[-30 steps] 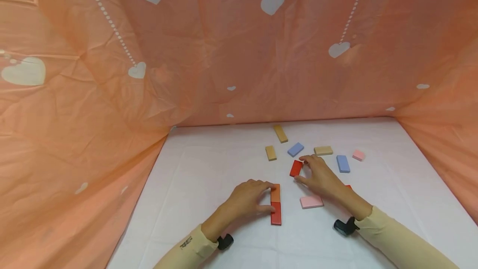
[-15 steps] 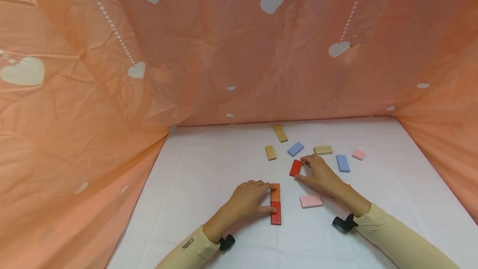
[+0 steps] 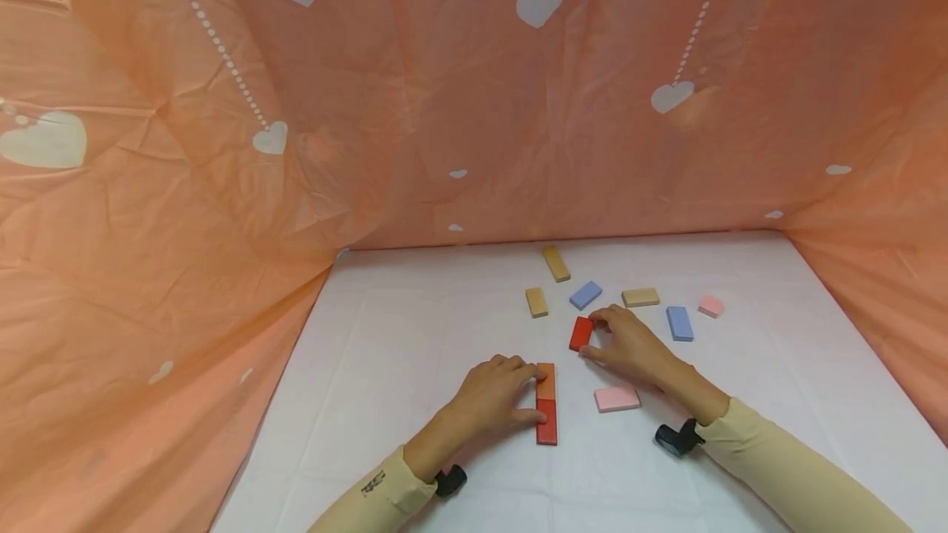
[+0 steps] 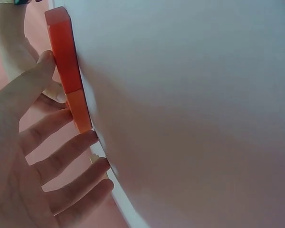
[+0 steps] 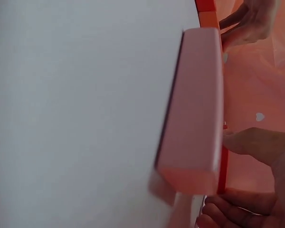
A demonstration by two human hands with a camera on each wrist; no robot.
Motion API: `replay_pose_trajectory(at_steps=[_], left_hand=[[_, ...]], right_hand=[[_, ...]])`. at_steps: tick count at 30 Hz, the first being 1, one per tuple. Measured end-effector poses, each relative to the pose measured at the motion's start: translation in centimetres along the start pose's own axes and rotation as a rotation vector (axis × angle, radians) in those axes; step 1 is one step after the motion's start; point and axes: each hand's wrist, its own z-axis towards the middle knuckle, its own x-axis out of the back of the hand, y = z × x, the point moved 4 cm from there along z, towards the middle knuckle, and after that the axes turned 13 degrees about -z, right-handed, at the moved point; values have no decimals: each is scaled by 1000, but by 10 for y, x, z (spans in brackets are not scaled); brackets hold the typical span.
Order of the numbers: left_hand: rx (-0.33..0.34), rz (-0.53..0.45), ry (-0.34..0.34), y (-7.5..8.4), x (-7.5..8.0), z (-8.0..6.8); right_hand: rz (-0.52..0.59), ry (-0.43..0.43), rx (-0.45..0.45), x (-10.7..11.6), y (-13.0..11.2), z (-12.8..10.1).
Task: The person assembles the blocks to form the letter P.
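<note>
On left sleeve [image 3: 385,488], small unreadable dark print [image 3: 372,480]

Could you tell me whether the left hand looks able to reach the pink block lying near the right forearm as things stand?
Probably yes. The pink block lies flat just right of the orange-and-red row the left hand touches; only that low row lies between, and the right hand is beyond it.
</note>
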Motion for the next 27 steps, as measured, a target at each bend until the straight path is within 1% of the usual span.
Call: replay_pose_trajectory(at_steps=[4,11,17,20,27], left_hand=[[5,-9,-5,-2,-1,0],[11,-17,-16,-3,-2,1],[-13,-8,8,-3,-1,-1],[-21,-8,17,-3,-1,-1],[-14,-7,8,-3,0,-2]], right_hand=[[32,-21,5,0,-4,2],[97,-89,12,-4,-11,9],[92,-103,70,-8,-18,17],[93,-118,84,-9,-23,20],[60,-130,133,-12,-31,25]])
